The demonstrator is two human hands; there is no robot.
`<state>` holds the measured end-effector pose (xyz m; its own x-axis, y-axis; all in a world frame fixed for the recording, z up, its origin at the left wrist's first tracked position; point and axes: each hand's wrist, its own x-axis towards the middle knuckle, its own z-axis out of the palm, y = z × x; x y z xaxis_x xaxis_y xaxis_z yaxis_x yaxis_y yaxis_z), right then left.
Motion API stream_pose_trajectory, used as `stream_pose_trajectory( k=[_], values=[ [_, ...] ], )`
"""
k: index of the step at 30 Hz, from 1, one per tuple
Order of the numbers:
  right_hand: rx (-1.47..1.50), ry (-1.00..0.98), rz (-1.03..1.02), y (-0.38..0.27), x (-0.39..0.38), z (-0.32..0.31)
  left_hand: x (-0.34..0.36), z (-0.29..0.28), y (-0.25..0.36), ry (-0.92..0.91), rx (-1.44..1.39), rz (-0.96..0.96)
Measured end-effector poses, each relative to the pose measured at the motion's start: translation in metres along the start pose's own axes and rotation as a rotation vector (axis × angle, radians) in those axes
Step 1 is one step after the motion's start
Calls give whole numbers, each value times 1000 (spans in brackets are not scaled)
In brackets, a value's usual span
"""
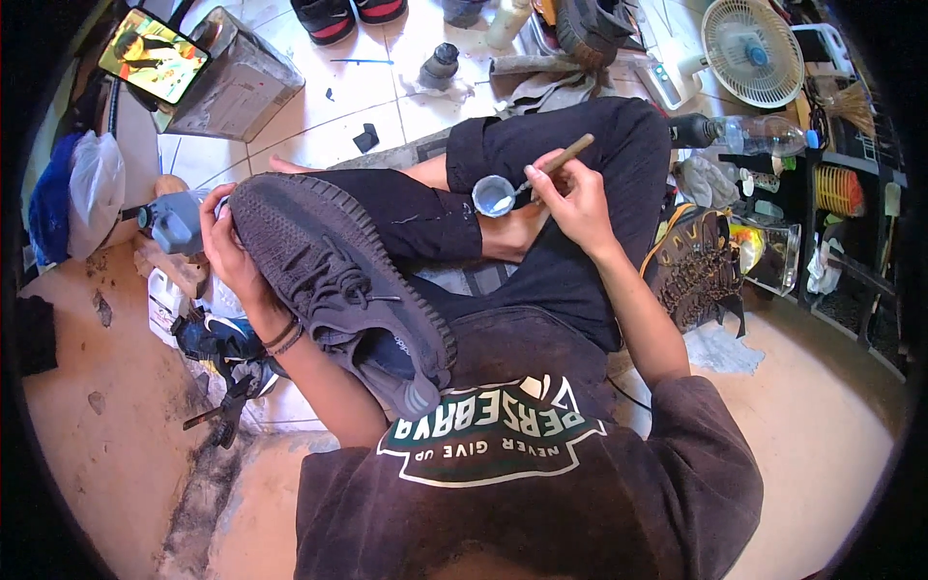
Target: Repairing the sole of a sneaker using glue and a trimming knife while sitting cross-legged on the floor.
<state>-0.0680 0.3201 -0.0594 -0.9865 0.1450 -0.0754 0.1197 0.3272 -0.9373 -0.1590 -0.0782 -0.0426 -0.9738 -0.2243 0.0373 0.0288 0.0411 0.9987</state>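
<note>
My left hand (227,242) grips a dark grey knit sneaker (319,261) by its toe end, with the shoe held at a slant over my left leg and its heel near my shirt. My right hand (570,203) pinches a thin tool with a wooden handle (570,152), angled down toward a small cup (491,190) of pale substance. The tool's tip is at the cup's right side, too small to make out. The cup is just above my bare foot (507,232); what supports it is unclear.
A phone (153,60) leans by a box (242,87). A fan (752,53), bottles (759,136) and a hiking shoe (686,271) are rightward. A grey jug (169,224) stands left. More shoes (348,14) and a small dark bottle (439,66) are on the tiles beyond my legs.
</note>
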Motion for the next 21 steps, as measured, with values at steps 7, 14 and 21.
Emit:
stream_pose_trajectory(
  k=[7, 14, 21],
  values=[
    [-92, 120, -118, -28, 6, -4, 4, 14, 23, 21, -40, 47],
    [-246, 141, -109, -43, -3, -3, -14, 13, 6, 34, -27, 0],
    [96, 133, 41, -26, -3, -11, -17, 10, 11, -13, -173, 39]
  ],
)
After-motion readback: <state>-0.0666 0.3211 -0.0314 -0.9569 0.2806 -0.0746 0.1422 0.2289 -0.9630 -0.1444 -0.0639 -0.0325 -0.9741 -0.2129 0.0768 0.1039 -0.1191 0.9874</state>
